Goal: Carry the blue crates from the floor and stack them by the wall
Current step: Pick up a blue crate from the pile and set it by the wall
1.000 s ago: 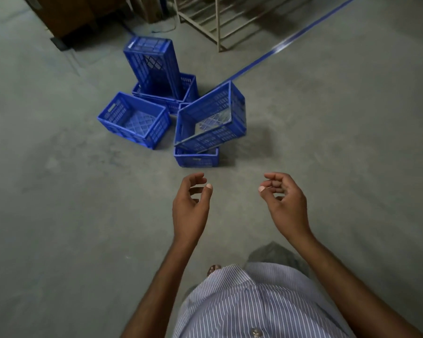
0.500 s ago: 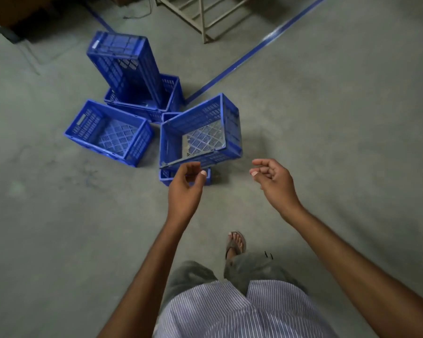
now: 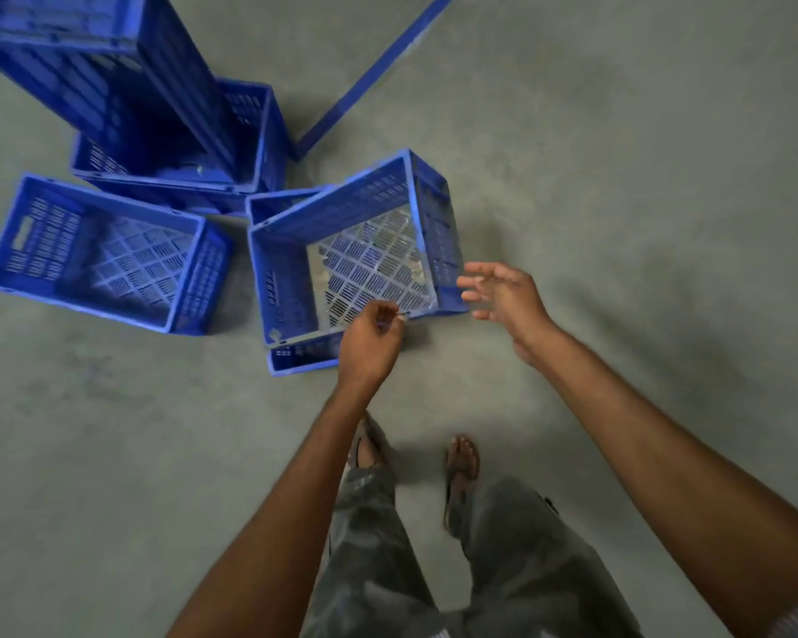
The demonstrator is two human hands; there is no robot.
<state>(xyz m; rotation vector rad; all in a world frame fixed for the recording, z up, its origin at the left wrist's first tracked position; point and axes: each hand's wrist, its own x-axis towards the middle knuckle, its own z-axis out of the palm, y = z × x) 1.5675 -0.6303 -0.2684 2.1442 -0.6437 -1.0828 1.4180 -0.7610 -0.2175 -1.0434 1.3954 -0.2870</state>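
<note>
grey concrete floor (image 3: 618, 154) fills the view, dusty and bare, with a blue painted line (image 3: 374, 71) running off toward the top. five blue crates sit in a loose heap on it, none yet moved to a wall, and no wall shows here.

the nearest crate (image 3: 355, 241) lies tilted, propped on a lower crate (image 3: 300, 356) whose front edge peeks out beneath it. it looks like moulded plastic: stiff, light for its bulk, not fragile, with slotted walls and a diamond-lattice bottom that lets the pale floor show through. the rim is a thickened lip, likely the best hold, one hand on each short side, since a one-sided grip would probably let it swing.

the left hand (image 3: 369, 347) is at the near rim, fingers curled; whether it already pinches the lip i cannot tell. the right hand (image 3: 503, 297) hangs spread and empty just beside the right corner, not touching.

to the left an upright crate (image 3: 102, 255) sits flat, and behind it a tall crate (image 3: 111, 76) stands on end inside a fifth crate (image 3: 259, 145).
</note>
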